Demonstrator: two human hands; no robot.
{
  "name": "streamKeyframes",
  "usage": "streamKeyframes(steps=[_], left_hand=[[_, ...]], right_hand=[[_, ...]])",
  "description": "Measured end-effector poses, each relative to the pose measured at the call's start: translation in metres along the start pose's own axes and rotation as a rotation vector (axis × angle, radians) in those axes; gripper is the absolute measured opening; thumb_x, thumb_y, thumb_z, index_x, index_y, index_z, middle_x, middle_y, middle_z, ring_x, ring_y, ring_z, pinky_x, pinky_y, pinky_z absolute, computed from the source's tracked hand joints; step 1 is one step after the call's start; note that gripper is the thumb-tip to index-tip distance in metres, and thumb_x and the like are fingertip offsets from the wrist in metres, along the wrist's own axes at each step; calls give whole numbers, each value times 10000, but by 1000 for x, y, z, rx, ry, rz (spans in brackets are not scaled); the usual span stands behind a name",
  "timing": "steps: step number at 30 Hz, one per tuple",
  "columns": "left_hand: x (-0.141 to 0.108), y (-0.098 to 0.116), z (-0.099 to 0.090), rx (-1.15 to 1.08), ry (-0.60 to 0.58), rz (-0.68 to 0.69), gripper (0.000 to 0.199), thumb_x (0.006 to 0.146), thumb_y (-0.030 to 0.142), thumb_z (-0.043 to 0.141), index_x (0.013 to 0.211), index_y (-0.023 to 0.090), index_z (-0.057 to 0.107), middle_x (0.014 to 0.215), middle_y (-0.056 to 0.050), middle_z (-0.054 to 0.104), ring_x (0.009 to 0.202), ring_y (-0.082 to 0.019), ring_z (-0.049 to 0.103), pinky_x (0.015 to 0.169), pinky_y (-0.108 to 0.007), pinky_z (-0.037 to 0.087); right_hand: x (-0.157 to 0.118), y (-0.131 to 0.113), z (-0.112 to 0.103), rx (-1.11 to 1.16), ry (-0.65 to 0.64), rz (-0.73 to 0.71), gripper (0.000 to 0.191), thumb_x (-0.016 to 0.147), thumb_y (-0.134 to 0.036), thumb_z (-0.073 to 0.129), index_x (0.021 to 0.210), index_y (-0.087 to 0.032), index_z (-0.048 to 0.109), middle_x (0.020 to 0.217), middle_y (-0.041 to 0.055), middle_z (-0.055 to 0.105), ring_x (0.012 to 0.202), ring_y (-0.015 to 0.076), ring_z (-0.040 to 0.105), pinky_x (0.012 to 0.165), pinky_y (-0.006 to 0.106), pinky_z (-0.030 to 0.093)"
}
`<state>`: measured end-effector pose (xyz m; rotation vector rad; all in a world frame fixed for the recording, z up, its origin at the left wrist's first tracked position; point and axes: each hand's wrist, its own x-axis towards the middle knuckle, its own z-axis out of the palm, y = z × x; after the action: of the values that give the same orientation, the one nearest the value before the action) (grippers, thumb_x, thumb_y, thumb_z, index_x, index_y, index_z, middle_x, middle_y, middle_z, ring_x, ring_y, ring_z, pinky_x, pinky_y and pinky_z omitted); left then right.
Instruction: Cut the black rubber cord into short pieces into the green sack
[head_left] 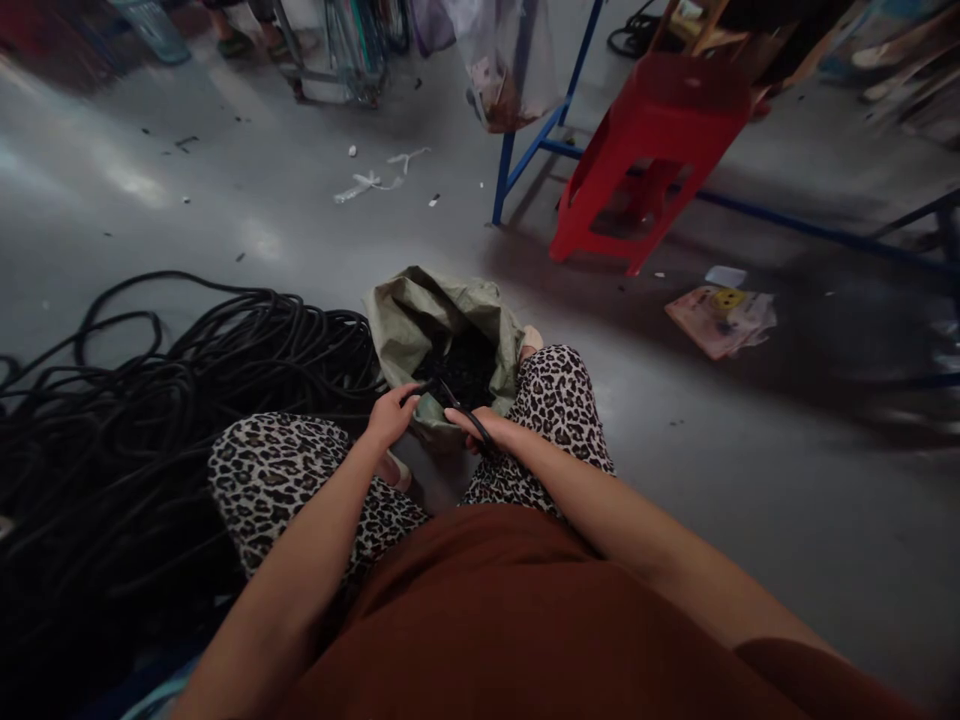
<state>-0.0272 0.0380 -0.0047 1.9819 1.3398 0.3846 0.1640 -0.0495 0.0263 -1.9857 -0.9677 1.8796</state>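
A pair of black-handled scissors (472, 424) is in my right hand (480, 425), the blades pointing up and left over an open sack. My left hand (391, 415) pinches a black cord (420, 389) close to the blade tips; whether the blades touch it I cannot tell. Below both hands, the pale green woven sack (390, 318) stands between my legs with its mouth folded wide. Inside it lie dark pieces (469, 365), too dim to make out singly. A large heap of black cord (247, 345) spreads over the floor at the left.
A red plastic stool (675, 120) stands beyond the sack, beside a blue metal frame (504, 180) with a plastic bag (517, 70) hanging from it. Coloured packaging (724, 318) lies on the floor at right. White scraps (367, 185) litter the floor ahead.
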Motion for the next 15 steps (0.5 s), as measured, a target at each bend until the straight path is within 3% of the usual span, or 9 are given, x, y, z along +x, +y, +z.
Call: streamKeyframes(steps=[15], left_hand=[[0,11,8,149,-81,11,334,817,299,473,1096,188,618,1112,-53,640,1051,-192,569,939,-315,436]], right_hand=[[1,1,-2,-174,-59,-104,649,753,-688,453,520,-96,581,459,71,578,418,129,560,439,184,446]])
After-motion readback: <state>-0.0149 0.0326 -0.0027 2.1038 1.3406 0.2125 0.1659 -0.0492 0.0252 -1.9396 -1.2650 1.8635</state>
